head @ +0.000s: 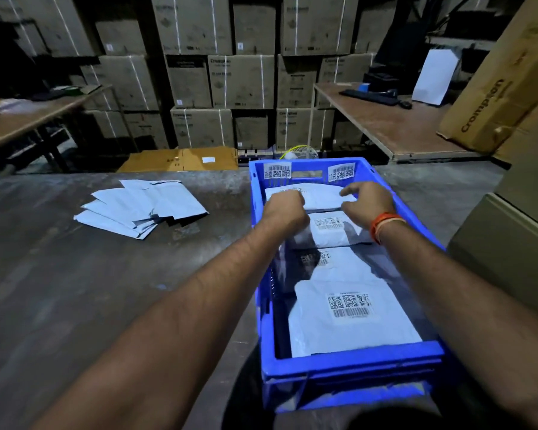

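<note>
A blue plastic crate (348, 361) stands on the grey table (75, 274) in front of me, with several white labelled mailer packets in a row inside. My left hand (284, 209) grips the left end of the farthest packet (320, 197), fingers curled over it. My right hand (367, 201) is on that packet's right end, fingers bent down onto it. An orange band circles my right wrist. Nearer packets (351, 318) lie flat, barcode labels up.
A fanned pile of empty white mailer bags (143, 206) lies on the table left of the crate. Stacked cardboard boxes (224, 82) fill the back wall. Wooden tables (385, 125) stand at left and right; a big carton (503, 88) leans at the right.
</note>
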A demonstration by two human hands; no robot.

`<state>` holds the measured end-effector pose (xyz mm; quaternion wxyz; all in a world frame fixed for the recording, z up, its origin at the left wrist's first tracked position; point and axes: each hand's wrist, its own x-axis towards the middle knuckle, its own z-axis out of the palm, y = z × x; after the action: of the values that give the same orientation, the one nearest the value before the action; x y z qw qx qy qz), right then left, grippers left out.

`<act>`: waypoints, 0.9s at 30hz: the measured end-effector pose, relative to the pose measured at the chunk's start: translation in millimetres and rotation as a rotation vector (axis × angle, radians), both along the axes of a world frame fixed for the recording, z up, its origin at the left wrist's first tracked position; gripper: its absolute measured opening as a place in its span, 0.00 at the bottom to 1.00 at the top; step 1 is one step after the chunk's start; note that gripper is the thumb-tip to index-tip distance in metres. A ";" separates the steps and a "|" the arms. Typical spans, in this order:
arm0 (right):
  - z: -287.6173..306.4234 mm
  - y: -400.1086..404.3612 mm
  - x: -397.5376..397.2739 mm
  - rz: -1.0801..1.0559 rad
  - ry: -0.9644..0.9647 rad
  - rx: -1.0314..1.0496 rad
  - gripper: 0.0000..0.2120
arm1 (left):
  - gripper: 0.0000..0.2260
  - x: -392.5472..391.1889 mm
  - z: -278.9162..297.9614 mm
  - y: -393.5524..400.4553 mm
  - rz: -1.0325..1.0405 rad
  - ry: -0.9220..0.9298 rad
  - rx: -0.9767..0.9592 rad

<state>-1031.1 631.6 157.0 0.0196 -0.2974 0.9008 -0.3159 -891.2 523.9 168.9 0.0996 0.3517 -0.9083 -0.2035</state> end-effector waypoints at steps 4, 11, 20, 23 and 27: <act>30.4 -23.7 36.6 0.121 0.066 -0.035 0.15 | 0.17 28.8 26.9 -19.5 0.082 0.167 -0.003; 62.9 -118.0 127.7 0.344 0.201 -0.020 0.13 | 0.09 113.9 24.2 -108.7 0.290 0.270 0.065; -29.4 -287.2 227.0 0.463 0.092 0.230 0.25 | 0.22 217.8 -62.9 -267.4 0.324 0.073 0.099; -72.8 -334.6 235.7 0.436 0.092 0.269 0.33 | 0.26 233.2 -86.1 -319.9 0.406 0.042 0.112; -106.3 -395.6 235.4 0.458 0.083 0.310 0.40 | 0.27 236.9 -112.0 -380.3 0.472 0.071 0.126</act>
<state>-795.7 236.1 50.7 0.0988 -0.4994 0.8477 -0.1494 -654.3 143.6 56.9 0.1542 0.5524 -0.7823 -0.2432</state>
